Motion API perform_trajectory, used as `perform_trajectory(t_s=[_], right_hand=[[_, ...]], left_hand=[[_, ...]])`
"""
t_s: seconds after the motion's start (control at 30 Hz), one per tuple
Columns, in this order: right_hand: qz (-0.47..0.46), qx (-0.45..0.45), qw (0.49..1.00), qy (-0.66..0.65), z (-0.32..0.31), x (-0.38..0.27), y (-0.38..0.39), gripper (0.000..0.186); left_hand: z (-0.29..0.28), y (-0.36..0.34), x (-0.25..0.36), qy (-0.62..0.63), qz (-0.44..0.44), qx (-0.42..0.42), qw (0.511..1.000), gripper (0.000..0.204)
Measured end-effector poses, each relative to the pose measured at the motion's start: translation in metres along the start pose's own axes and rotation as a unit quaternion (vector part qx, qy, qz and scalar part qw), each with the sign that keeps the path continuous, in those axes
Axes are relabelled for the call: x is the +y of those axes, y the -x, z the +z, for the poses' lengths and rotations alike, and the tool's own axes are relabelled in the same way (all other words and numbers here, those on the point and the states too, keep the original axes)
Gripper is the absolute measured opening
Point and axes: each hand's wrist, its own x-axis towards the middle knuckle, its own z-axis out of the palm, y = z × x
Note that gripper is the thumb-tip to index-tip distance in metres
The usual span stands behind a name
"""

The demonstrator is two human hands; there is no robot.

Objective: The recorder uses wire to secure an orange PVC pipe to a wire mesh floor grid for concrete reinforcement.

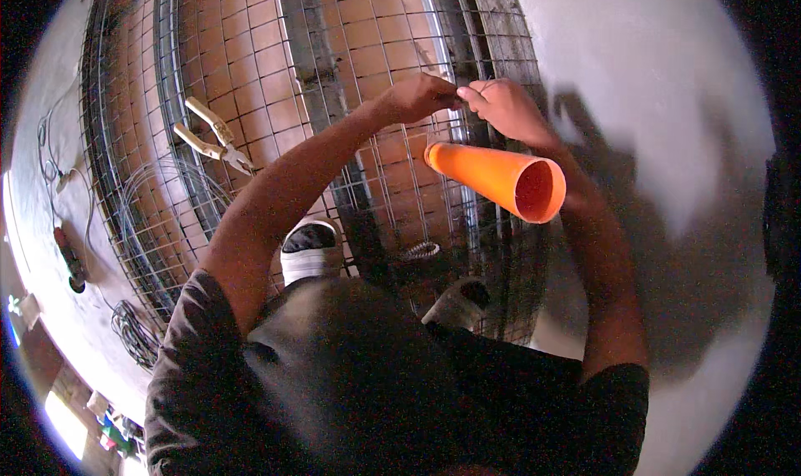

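Note:
Both my hands meet over the wire mesh point(242, 67) at upper centre, near its right side. My left hand point(421, 98) has its fingers closed, and my right hand point(501, 105) pinches close against them; what they hold is too small to make out, perhaps a thin wire. Just below them an orange plastic pipe point(484, 176) sticks up through the mesh, its open end toward me. A pair of pliers with pale handles point(213, 138) rests on the mesh left of my left arm.
My shoes point(309, 259) are on the mesh. Looped thin wire point(150, 176) and a small coiled piece point(421, 251) lie on it. At left are cables, a dark tool point(71, 259) and a cable coil point(129, 330). A pale plastered surface point(634, 50) borders the mesh at right.

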Motion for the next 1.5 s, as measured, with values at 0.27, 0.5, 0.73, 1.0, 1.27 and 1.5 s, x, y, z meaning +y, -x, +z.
perform_trajectory(t_s=[0.27, 0.5, 0.73, 1.0, 1.27, 1.5], right_hand=[[-0.027, -0.05, 0.996, -0.069, -0.039, 0.038, 0.045, 0.022], [0.071, -0.104, 0.991, -0.039, -0.02, 0.09, 0.117, 0.023], [0.002, 0.057, 0.994, -0.093, 0.11, 0.06, 0.069, 0.025], [-0.046, 0.227, 0.963, -0.134, 0.185, 0.149, 0.078, 0.028], [0.124, 0.098, 0.986, -0.052, 0.134, 0.1, 0.074, 0.032], [0.155, 0.013, 0.968, -0.196, 0.096, 0.081, 0.063, 0.034]], left_hand=[[-0.017, 0.019, 0.006, 0.032, -0.042, -0.008, 0.999, 0.027], [-0.018, 0.026, 0.014, -0.055, -0.055, 0.019, 0.997, 0.04], [0.004, 0.042, 0.02, -0.156, -0.052, 0.084, 0.983, 0.035], [0.016, 0.055, 0.033, -0.115, -0.039, 0.126, 0.985, 0.029], [0.01, 0.061, 0.065, -0.139, -0.097, 0.133, 0.976, 0.026], [0.028, 0.058, 0.042, -0.002, -0.048, 0.172, 0.984, 0.029]])
